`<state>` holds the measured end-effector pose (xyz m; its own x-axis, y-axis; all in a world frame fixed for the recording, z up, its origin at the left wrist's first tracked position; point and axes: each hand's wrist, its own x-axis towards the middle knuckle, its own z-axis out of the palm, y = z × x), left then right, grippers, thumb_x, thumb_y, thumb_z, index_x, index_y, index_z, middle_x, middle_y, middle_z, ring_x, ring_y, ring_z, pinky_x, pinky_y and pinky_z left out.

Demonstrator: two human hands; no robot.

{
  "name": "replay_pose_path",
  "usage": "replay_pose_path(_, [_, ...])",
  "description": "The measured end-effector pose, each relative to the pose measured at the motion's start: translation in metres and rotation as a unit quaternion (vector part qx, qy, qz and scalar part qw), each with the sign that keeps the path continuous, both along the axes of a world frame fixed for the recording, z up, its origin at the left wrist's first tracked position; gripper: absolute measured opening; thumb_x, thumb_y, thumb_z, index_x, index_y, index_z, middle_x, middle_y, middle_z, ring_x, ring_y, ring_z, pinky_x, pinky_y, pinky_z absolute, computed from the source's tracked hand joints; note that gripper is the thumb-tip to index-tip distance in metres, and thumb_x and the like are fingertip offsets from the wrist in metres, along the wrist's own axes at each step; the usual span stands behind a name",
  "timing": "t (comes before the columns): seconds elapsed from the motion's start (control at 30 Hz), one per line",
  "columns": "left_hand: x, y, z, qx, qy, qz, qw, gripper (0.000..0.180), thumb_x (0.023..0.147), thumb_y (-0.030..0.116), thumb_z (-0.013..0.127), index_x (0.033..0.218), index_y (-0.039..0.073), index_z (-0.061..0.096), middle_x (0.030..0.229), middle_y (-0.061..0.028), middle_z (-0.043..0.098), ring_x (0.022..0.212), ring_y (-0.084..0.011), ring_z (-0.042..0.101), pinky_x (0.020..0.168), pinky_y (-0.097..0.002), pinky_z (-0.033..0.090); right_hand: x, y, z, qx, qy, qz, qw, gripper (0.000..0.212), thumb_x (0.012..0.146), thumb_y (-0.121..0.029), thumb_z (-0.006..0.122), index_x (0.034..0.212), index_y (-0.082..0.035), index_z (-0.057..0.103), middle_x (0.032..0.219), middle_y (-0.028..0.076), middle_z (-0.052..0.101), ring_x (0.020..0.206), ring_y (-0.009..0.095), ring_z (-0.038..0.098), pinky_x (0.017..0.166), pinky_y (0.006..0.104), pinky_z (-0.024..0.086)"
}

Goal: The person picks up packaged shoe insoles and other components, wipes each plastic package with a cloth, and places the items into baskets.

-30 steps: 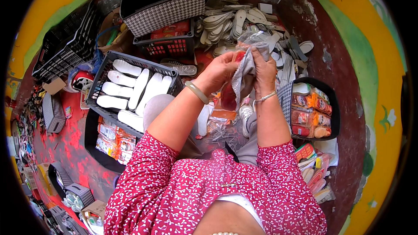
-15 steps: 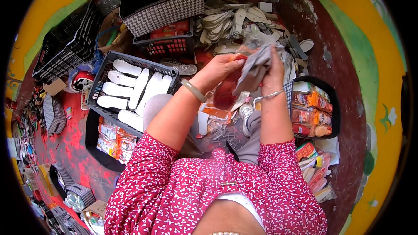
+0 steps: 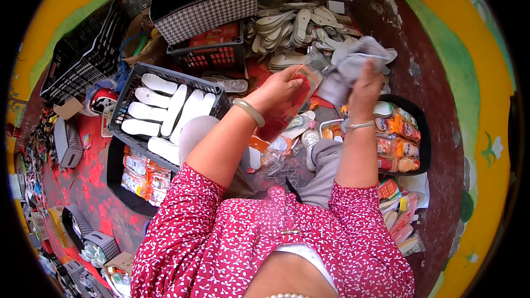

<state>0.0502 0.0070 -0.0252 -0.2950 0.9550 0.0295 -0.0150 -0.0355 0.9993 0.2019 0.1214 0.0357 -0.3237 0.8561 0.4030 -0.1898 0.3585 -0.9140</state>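
Note:
In front of my chest, my left hand [image 3: 277, 89] pinches a flat, clear plastic packet [image 3: 288, 107] with something red in it. What the red piece is, I cannot make out. Apart from it and to the right, my right hand [image 3: 365, 92] is closed on a grey cloth [image 3: 361, 60], which is smeared by motion. Loose insoles [image 3: 273, 27] lie heaped beyond both hands. Below the hands, between my legs, are orange-and-white packets [image 3: 279, 146] and some tangled, clear strips [image 3: 281, 172].
A black crate [image 3: 128, 85] with white insoles stands at my left, over a dark bin [image 3: 113, 179] of packets. To my right is another dark bin [image 3: 422, 138] with orange packets. A houndstooth box [image 3: 207, 16] rests on a crate [image 3: 232, 55] at the back.
My right hand has moved right and away with the grey cloth, which is now apart from the red packet. My left hand still holds the packet, nearly in the same place.

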Motion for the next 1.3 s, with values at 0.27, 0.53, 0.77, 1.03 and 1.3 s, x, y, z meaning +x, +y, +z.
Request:
replay_pose_path(0.27, [-0.016,-0.013,0.004,0.236,0.678,-0.135,0.683,0.023,0.086,0.018,0.045,0.096,0.002,0.058,0.094,-0.0087,0.061,0.091,-0.019,0.057,0.085,-0.0386,0.044,-0.035,-0.036,-0.017,0.475,-0.361,0.075,0.799,0.055,0.081,-0.053,0.056,0.121,-0.014,0.056,0.12,0.009,0.057,0.116,0.029,0.049,0.1,0.0392,0.031])
replay_pose_path(0.53, [-0.007,-0.013,0.008,0.1,0.013,-0.126,0.987,0.01,0.086,0.009,0.062,0.094,0.004,0.061,0.085,0.0018,0.059,0.079,-0.0052,0.05,0.067,-0.0225,0.043,-0.025,-0.021,-0.013,0.362,-0.295,0.119,0.876,0.05,0.071,-0.052,0.066,0.098,-0.01,0.062,0.089,0.012,0.065,0.079,0.031,0.063,0.064,0.0364,0.049])
replay_pose_path(0.77, [-0.013,-0.032,0.059,-0.024,0.002,-0.167,0.986,0.025,0.088,0.004,0.054,0.112,0.0,0.059,0.098,-0.0012,0.064,0.09,-0.0086,0.054,0.081,-0.0241,0.045,-0.015,-0.022,0.005,0.375,-0.378,-0.003,0.846,0.048,0.073,-0.056,0.064,0.073,-0.008,0.059,0.06,0.011,0.058,0.057,0.03,0.059,0.051,0.0372,0.045])
replay_pose_path(1.03, [-0.017,-0.027,0.045,0.014,-0.071,-0.187,0.98,0.031,0.09,0.004,0.052,0.12,-0.002,0.054,0.11,-0.0032,0.061,0.099,-0.0089,0.053,0.088,-0.023,0.042,-0.005,0.01,-0.005,0.188,-0.222,-0.065,0.954,0.053,0.082,-0.054,0.06,0.077,-0.001,0.064,0.055,0.01,0.054,0.051,0.017,0.051,0.051,0.0314,0.041])
replay_pose_path(1.3, [-0.026,-0.031,0.044,0.067,-0.302,-0.14,0.941,0.036,0.089,0.01,0.056,0.123,-0.002,0.051,0.112,-0.0085,0.06,0.098,-0.0141,0.058,0.089,-0.0272,0.046,0.013,0.043,0.001,-0.183,0.117,-0.026,0.976,0.058,0.083,-0.054,0.059,0.107,-0.001,0.061,0.097,0.006,0.064,0.08,0.017,0.061,0.068,0.0295,0.05])
